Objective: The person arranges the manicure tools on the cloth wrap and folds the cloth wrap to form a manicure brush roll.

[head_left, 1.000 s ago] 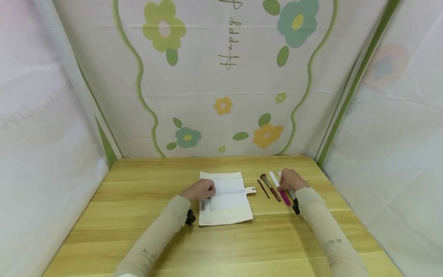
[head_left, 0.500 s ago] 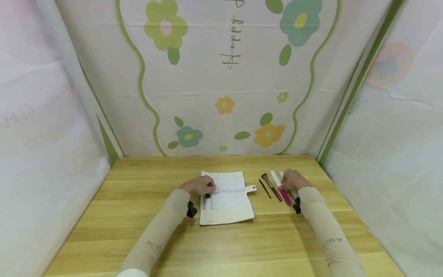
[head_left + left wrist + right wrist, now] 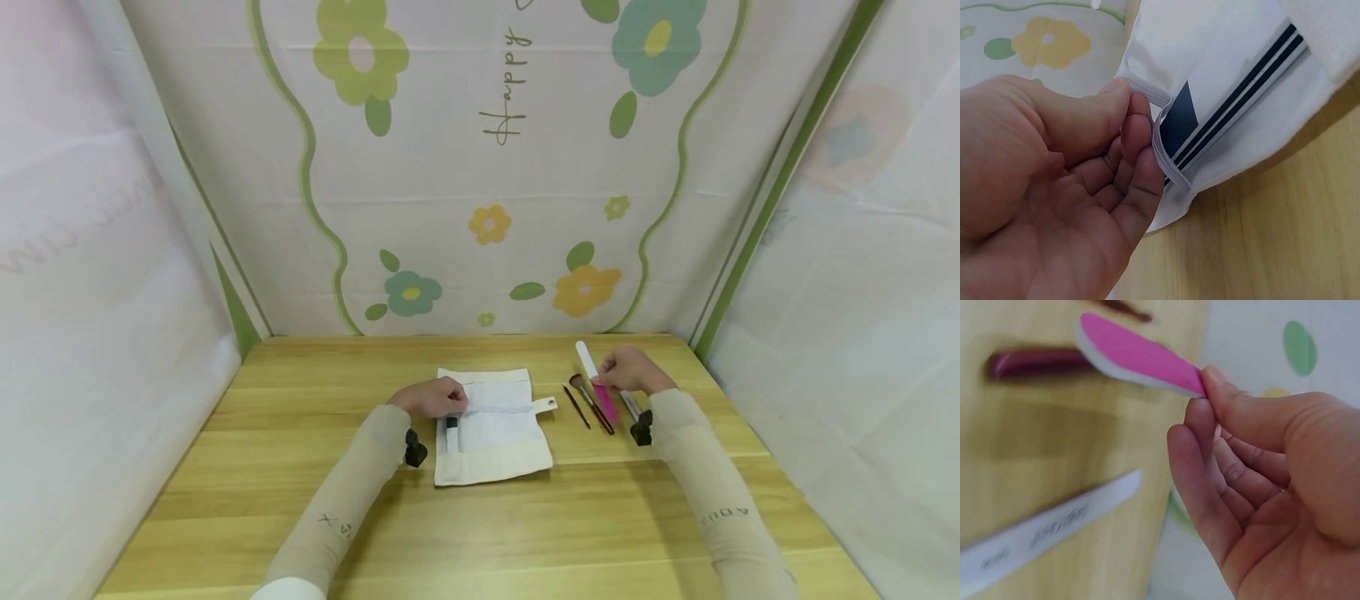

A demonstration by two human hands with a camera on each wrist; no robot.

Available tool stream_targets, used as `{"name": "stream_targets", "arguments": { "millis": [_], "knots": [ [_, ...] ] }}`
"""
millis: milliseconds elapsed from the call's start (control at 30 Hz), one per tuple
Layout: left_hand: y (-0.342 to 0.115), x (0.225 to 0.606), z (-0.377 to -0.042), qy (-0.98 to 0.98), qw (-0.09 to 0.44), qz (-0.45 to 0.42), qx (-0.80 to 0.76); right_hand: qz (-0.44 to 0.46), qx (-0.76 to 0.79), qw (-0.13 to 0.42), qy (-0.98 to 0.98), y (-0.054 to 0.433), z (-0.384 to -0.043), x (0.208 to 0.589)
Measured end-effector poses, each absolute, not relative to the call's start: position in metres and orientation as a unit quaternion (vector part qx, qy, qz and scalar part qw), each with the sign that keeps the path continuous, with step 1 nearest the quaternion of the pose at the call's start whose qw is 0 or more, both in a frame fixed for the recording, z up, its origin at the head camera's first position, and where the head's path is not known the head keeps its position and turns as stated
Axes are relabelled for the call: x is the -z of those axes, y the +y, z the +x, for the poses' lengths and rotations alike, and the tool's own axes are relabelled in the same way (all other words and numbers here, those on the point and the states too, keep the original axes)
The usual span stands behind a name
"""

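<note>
A white cloth roll-up pouch (image 3: 502, 446) lies unfolded on the table. My left hand (image 3: 437, 397) is over its left side, pinching the pouch's elastic band (image 3: 1163, 147) between thumb and fingers. A flat white strip with black stripes and a black end (image 3: 1235, 94) lies in the pouch, passing under the band. To the right, my right hand (image 3: 632, 370) pinches a nail file (image 3: 1141, 359), pink on one face with a pale edge. Its white part (image 3: 585, 357) points to the far side, and the file is raised off the table.
A makeup brush (image 3: 587, 395) and a thin dark stick (image 3: 576, 406) lie between pouch and right hand. A flat whitish strip with lettering (image 3: 1054, 525) lies below the right hand. A snap tab (image 3: 546, 405) sticks out of the pouch. A floral cloth wall (image 3: 450, 183) stands behind.
My right hand has lifted the nail file from the table and moved it away from me and slightly left. The left hand stays at the band, and more of the strip's black end shows.
</note>
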State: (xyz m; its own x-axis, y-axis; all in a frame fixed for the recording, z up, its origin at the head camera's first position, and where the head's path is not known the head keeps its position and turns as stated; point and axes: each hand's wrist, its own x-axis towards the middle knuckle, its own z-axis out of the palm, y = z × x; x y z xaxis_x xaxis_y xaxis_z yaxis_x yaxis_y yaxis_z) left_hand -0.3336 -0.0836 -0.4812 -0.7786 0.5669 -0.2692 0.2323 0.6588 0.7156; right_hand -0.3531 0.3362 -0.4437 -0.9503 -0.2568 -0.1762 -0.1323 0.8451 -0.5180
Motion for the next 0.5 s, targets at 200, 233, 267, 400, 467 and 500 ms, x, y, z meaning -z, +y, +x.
{"name": "stream_targets", "arguments": {
  "millis": [200, 233, 267, 400, 467, 500],
  "knots": [
    [-0.084, 0.482, -0.333, 0.88, 0.242, 0.22, -0.346, -0.125, 0.281, 0.101, 0.946, 0.295, -0.36, 0.432],
    [-0.084, 0.482, -0.334, 0.881, 0.242, 0.218, -0.344, -0.126, 0.287, 0.099, 0.944, 0.287, -0.361, 0.431],
    [-0.084, 0.482, -0.334, 0.882, 0.242, 0.217, -0.342, -0.131, 0.292, 0.099, 0.942, 0.278, -0.362, 0.43],
    [-0.083, 0.484, -0.335, 0.883, 0.245, 0.213, -0.339, -0.141, 0.312, 0.101, 0.934, 0.242, -0.366, 0.431],
    [-0.083, 0.484, -0.336, 0.884, 0.246, 0.211, -0.338, -0.145, 0.322, 0.099, 0.93, 0.223, -0.368, 0.432],
    [-0.082, 0.485, -0.336, 0.884, 0.247, 0.211, -0.336, -0.147, 0.326, 0.097, 0.929, 0.214, -0.368, 0.434]
  ]
}}
